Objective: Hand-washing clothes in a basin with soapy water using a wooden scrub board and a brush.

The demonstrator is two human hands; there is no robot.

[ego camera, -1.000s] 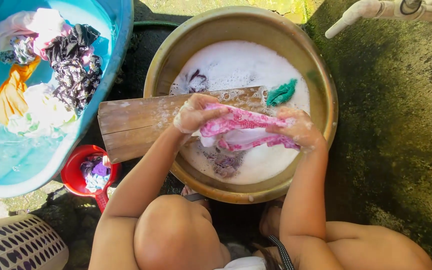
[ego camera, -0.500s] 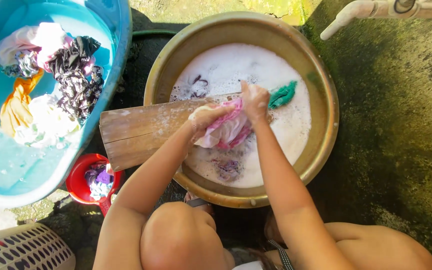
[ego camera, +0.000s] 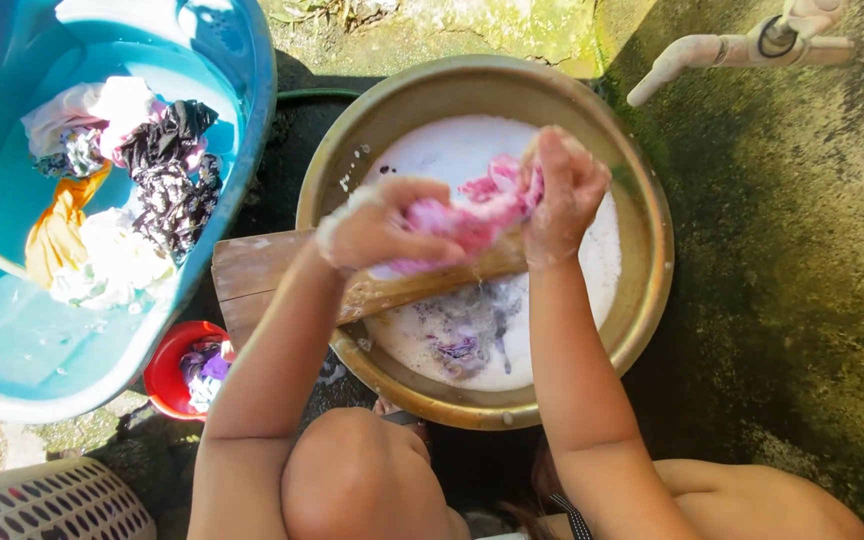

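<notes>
Cloth (ego camera: 472,215) stretches sideways between left hand (ego camera: 377,228) and right hand (ego camera: 560,195).

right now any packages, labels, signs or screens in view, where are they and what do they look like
None in view: no package, label, sign or screen.
Only laundry things: a round brass-coloured basin of suds, a wooden washboard across it, a blue tub of clothes at upper left, a small red pail below it.
Both hands, left hand and right hand, hold a pink cloth.

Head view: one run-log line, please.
left hand, right hand: gripping soapy pink cloth | above round brass basin | wooden washboard beneath
</notes>
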